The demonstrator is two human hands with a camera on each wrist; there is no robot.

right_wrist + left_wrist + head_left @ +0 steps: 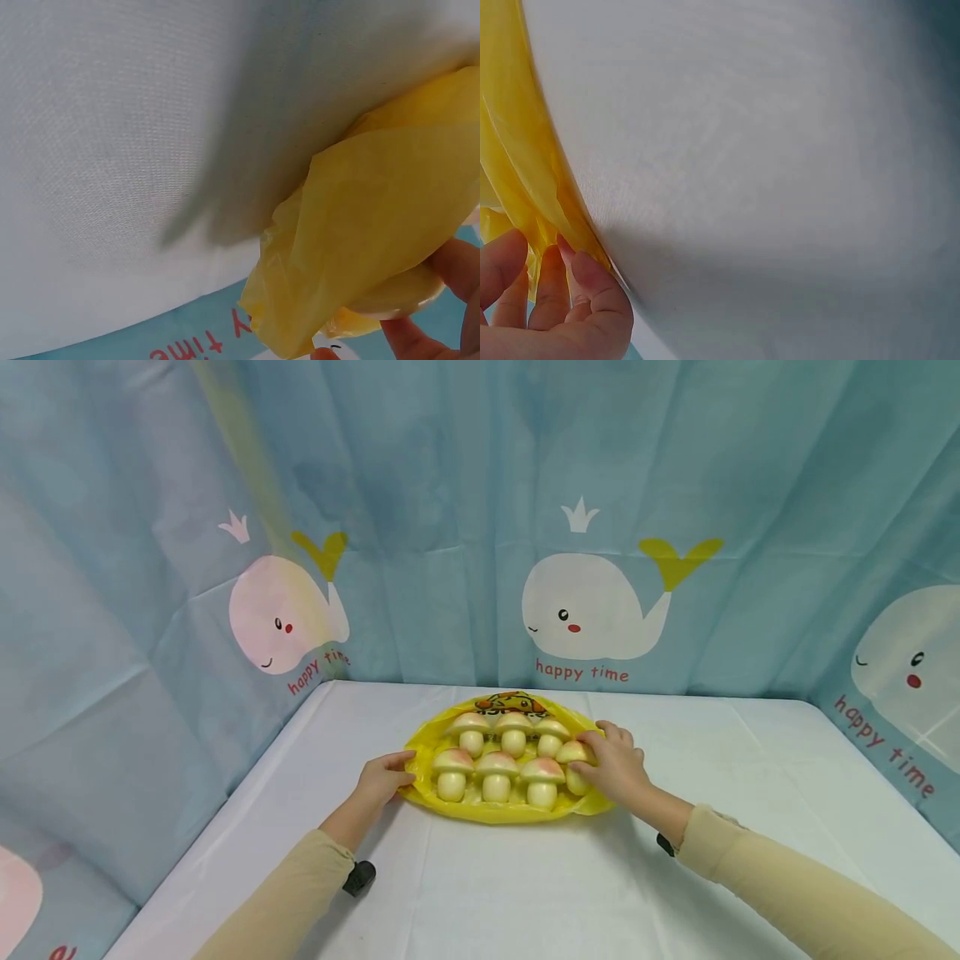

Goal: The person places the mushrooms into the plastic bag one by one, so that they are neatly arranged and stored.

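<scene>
A yellow plastic bag (480,812) lies spread wide open on the table, with a printed cartoon at its far edge. Inside it several toy mushrooms (497,787) stand in two rows, cream stems under pale caps tinged pink. My left hand (384,777) pinches the bag's left edge; in the left wrist view the thumb and fingers gather the yellow plastic (525,165). At the bag's right end my right hand (621,768) grips the rightmost mushroom (574,752) by its cap. The right wrist view shows that mushroom's cap (397,294) between thumb and fingers, partly covered by the bag.
A white cloth covers the table (480,893). Blue curtains (450,527) with printed whales hang close behind the table and along both sides. Dark devices (360,877) show at both wrists.
</scene>
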